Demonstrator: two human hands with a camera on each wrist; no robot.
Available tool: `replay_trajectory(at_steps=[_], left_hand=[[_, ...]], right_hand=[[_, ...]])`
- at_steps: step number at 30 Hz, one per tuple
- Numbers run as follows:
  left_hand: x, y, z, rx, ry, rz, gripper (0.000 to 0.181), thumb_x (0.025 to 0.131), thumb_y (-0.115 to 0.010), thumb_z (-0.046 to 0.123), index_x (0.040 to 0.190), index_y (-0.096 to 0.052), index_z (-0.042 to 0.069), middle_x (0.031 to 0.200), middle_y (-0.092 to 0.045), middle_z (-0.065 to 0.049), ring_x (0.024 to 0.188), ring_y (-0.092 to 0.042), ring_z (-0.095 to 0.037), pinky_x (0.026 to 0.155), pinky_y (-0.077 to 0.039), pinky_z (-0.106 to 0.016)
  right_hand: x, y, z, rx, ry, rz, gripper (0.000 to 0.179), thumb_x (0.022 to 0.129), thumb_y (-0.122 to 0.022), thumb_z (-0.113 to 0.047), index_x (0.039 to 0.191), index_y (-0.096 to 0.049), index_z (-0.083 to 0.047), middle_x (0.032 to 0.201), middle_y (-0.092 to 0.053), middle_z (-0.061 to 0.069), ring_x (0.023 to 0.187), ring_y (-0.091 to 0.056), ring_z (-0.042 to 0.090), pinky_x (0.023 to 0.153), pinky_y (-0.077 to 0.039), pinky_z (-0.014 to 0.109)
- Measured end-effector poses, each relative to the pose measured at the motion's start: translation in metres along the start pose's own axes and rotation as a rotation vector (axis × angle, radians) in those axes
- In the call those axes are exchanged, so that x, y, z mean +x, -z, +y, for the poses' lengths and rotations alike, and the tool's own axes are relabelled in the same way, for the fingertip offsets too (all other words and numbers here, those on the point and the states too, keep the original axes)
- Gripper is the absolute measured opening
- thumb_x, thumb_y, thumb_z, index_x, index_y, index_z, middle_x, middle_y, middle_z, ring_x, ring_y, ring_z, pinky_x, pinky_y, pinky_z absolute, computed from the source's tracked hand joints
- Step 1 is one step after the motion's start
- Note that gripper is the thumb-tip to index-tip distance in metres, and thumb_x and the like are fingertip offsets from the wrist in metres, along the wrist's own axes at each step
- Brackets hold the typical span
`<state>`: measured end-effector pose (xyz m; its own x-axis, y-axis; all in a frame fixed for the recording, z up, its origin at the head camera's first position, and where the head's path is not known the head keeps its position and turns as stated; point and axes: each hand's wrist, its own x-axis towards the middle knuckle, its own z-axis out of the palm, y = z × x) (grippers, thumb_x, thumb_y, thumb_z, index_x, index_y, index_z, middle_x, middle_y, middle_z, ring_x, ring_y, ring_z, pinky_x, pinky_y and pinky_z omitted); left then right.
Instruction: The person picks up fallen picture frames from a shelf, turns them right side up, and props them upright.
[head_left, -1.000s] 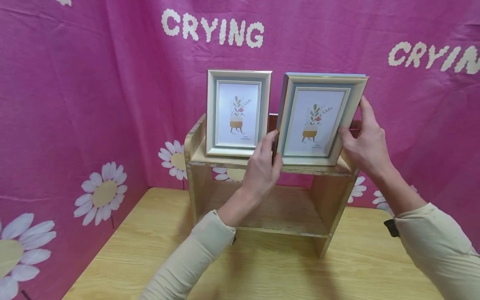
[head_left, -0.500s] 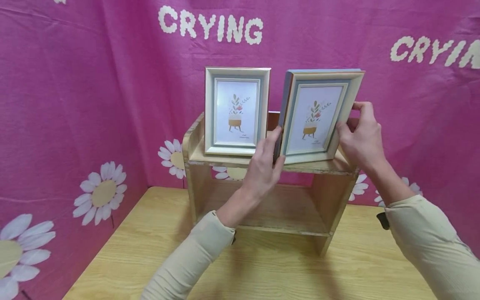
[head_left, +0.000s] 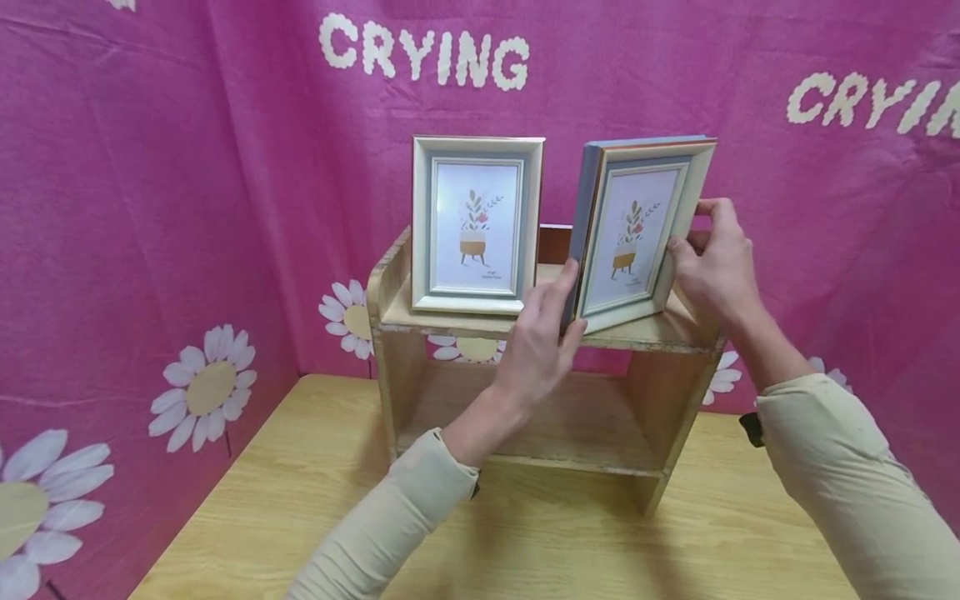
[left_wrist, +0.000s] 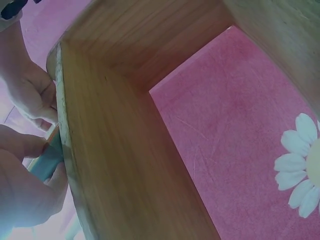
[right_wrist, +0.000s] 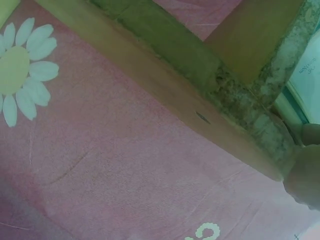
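Backdrop (head_left: 652, 42): rumpled pink cloth, daisies (head_left: 202, 387)!
Angled frame (head_left: 636, 233): cream rectangle, two o'clock, over rough-edged wooden shelf (head_left: 600, 417).
Left hand (head_left: 538, 335): pinches its nine-o'clock edge.
Right hand (head_left: 718, 271): pinches three-o'clock edge.
Open room: slim, toward twelve-o'clock frame (head_left: 477, 225).

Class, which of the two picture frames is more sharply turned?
The picture frame on the right, held by the left hand and right hand: its blue-grey side shows, while the other picture frame faces almost squarely forward.
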<state>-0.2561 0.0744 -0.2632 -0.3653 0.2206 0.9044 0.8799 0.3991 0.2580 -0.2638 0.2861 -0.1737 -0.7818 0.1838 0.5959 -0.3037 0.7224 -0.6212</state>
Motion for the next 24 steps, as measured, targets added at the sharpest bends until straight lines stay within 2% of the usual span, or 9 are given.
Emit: replay_trajectory(at_steps=[3,7,12,20,24], left_hand=[[-0.001,-0.001,0.001,-0.003,0.000,0.006,0.066,0.089,-0.069,-0.002,0.147,-0.039,-0.005,0.119,-0.059,-0.025,0.110,-0.063,-0.032,0.098,-0.051,-0.023],[0.000,-0.002,0.002,-0.008,0.004,0.010,0.068,0.088,-0.070,-0.002,0.148,-0.037,-0.006,0.118,-0.059,-0.025,0.108,-0.064,-0.032,0.097,-0.051,-0.020],[0.000,-0.004,0.003,0.001,-0.001,0.019,0.070,0.087,-0.071,-0.002,0.148,-0.037,-0.006,0.115,-0.060,-0.024,0.102,-0.065,-0.030,0.093,-0.052,-0.018],[0.000,-0.010,0.008,0.024,-0.012,0.047,0.069,0.086,-0.073,0.000,0.147,-0.041,-0.005,0.111,-0.061,-0.022,0.096,-0.065,-0.027,0.090,-0.055,-0.021],[-0.001,-0.013,0.011,0.040,-0.004,0.049,0.069,0.086,-0.073,0.001,0.147,-0.040,-0.004,0.110,-0.061,-0.021,0.096,-0.064,-0.026,0.087,-0.056,-0.021]], right_hand=[[0.003,-0.003,0.001,0.001,0.003,-0.003,0.042,0.099,-0.050,-0.008,0.139,-0.038,0.001,0.122,-0.063,0.031,0.112,-0.065,0.037,0.092,-0.054,0.043],[0.006,-0.005,0.000,0.016,-0.013,-0.021,0.042,0.100,-0.050,-0.011,0.139,-0.039,0.000,0.124,-0.062,0.031,0.115,-0.063,0.037,0.098,-0.051,0.050],[0.011,-0.006,0.002,0.025,-0.028,-0.047,0.041,0.101,-0.049,-0.013,0.138,-0.040,0.000,0.125,-0.062,0.029,0.114,-0.064,0.036,0.098,-0.051,0.050],[0.017,-0.006,0.003,0.014,-0.038,-0.111,0.041,0.102,-0.047,-0.017,0.139,-0.038,0.000,0.127,-0.062,0.028,0.113,-0.063,0.034,0.096,-0.052,0.048],[0.021,-0.006,0.004,0.018,-0.046,-0.142,0.041,0.103,-0.046,-0.017,0.139,-0.037,0.000,0.128,-0.062,0.027,0.113,-0.063,0.033,0.094,-0.053,0.044]])
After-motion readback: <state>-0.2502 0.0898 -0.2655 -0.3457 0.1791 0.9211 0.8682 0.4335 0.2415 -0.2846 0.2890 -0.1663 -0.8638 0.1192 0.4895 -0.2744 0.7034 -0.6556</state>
